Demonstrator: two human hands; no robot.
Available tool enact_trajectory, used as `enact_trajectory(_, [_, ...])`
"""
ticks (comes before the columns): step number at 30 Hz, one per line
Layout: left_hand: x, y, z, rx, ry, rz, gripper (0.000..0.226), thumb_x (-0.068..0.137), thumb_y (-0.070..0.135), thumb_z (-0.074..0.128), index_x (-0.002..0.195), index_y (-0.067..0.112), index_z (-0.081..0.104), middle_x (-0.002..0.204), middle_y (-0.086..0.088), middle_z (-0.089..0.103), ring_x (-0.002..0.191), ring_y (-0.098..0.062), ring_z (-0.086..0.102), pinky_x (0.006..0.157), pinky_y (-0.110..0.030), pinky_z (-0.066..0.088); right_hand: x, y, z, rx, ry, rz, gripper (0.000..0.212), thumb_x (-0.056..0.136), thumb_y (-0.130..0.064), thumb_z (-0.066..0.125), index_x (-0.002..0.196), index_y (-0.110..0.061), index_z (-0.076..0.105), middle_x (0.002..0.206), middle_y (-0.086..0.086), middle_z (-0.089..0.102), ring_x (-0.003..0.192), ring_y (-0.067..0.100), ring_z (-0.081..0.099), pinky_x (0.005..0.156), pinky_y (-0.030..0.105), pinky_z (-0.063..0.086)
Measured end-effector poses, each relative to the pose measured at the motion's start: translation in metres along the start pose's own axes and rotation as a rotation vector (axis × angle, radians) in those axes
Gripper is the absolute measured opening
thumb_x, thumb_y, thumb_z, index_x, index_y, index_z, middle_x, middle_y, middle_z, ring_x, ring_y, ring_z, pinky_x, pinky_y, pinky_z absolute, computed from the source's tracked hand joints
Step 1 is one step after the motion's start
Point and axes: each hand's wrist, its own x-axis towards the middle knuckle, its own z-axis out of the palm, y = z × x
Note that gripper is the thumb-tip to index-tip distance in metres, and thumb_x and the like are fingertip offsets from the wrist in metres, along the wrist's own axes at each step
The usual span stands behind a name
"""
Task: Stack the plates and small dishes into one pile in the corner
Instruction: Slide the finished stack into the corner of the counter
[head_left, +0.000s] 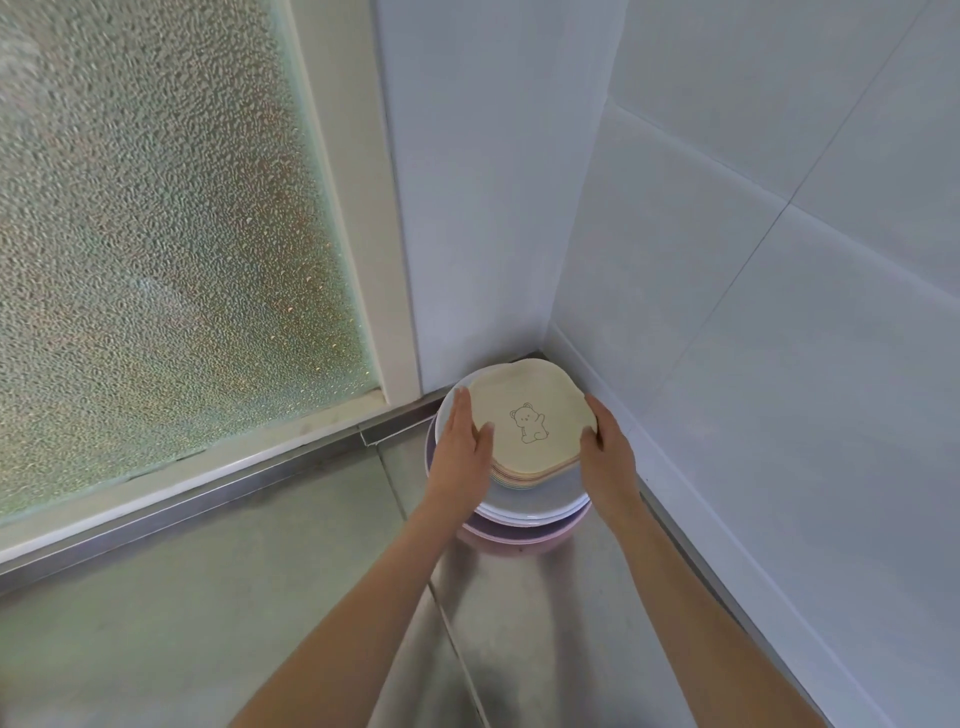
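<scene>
A set of small dishes (530, 418), cream on top with a bear drawn on it, was held over the pile of plates (524, 506) in the corner of the steel counter (260, 597), against the tiled wall (727, 312). The set was clasped at opposite rims by the left hand (462, 449) and the right hand (608, 452), fingers curled round the edges. The dishes were judged stiff, light, smooth and liable to slide apart; a grip at both rims, kept level, was thought safest.
</scene>
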Motion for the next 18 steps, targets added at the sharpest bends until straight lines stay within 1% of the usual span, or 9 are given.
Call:
enact_trajectory(2, [0.01,0.0,0.001,0.032,-0.036,-0.009,0.057,0.099,0.012,0.036,0.15,0.006,0.009,0.158,-0.006,0.017,0.141,-0.017,0.027,0.096,-0.003,0.012,0.0,0.002,0.001,-0.04,0.013,-0.005,0.046,0.099,-0.01,0.032,0.144,-0.02,0.034,0.105,0.01,0.06,0.086,0.026,0.055,0.075,0.031,0.044])
enact_trajectory(4, [0.013,0.0,0.003,0.036,-0.037,-0.022,0.057,0.099,0.009,0.034,0.15,0.007,0.008,0.159,-0.005,0.014,0.142,-0.016,0.024,0.095,-0.003,0.01,0.001,0.006,0.006,-0.073,0.051,-0.022,0.047,0.098,-0.009,0.032,0.143,-0.021,0.035,0.079,0.009,0.054,0.064,0.017,0.046,0.058,0.026,0.038])
enact_trajectory(8, [0.013,-0.001,0.005,0.054,-0.024,-0.026,0.057,0.098,0.009,0.033,0.15,0.008,0.009,0.158,-0.004,0.018,0.127,-0.019,0.044,0.085,-0.007,0.022,0.008,0.008,0.011,-0.08,0.085,-0.035,0.049,0.095,-0.005,0.032,0.141,-0.02,0.038,0.072,0.002,0.052,0.06,0.011,0.043,0.058,0.023,0.037])
enact_trajectory(10, [0.012,0.001,0.003,0.079,-0.036,-0.016,0.058,0.097,0.009,0.033,0.15,0.008,0.009,0.157,-0.005,0.021,0.124,-0.022,0.047,0.09,-0.016,0.029,0.009,0.005,0.009,-0.102,0.07,-0.048,0.051,0.094,-0.003,0.031,0.141,-0.02,0.039,0.081,0.006,0.058,0.065,0.014,0.047,0.061,0.027,0.039])
enact_trajectory(12, [0.014,0.0,0.002,0.123,-0.056,-0.004,0.06,0.095,0.008,0.033,0.15,0.005,0.009,0.157,-0.008,0.018,0.132,-0.023,0.04,0.105,-0.024,0.026,0.012,0.001,0.006,-0.141,0.054,-0.035,0.053,0.093,-0.002,0.03,0.143,-0.019,0.037,0.112,0.01,0.061,0.085,0.02,0.056,0.075,0.031,0.045])
enact_trajectory(13, [0.016,0.001,0.001,0.171,-0.061,0.006,0.06,0.094,0.007,0.033,0.149,0.004,0.008,0.158,-0.01,0.014,0.14,-0.024,0.03,0.113,-0.029,0.021,0.015,-0.001,0.005,-0.177,0.041,-0.036,0.053,0.093,-0.002,0.03,0.143,-0.018,0.035,0.133,0.008,0.052,0.104,0.023,0.055,0.087,0.033,0.045])
enact_trajectory(15, [0.02,0.004,0.0,0.323,-0.046,0.035,0.063,0.094,0.012,0.032,0.149,0.004,0.002,0.159,-0.011,0.004,0.147,-0.022,0.006,0.119,-0.037,0.006,0.024,-0.006,0.005,-0.298,0.001,-0.109,0.051,0.096,-0.008,0.03,0.146,-0.015,0.028,0.156,0.001,0.021,0.137,0.021,0.033,0.109,0.037,0.032])
enact_trajectory(16, [0.023,0.005,0.001,0.403,-0.025,0.061,0.064,0.095,0.018,0.032,0.149,0.005,-0.001,0.16,-0.009,-0.001,0.148,-0.02,0.0,0.119,-0.038,0.001,0.029,-0.009,0.008,-0.377,-0.02,-0.172,0.05,0.098,-0.013,0.03,0.147,-0.012,0.023,0.158,0.001,0.012,0.143,0.019,0.02,0.114,0.038,0.023])
enact_trajectory(18, [0.027,0.009,0.005,0.54,0.013,0.13,0.064,0.098,0.028,0.027,0.149,0.007,-0.005,0.16,-0.006,-0.004,0.148,-0.017,-0.004,0.118,-0.037,-0.002,0.04,-0.015,0.016,-0.559,-0.048,-0.287,0.054,0.1,-0.026,0.029,0.149,-0.01,0.013,0.158,0.003,0.008,0.145,0.017,0.008,0.117,0.037,0.011])
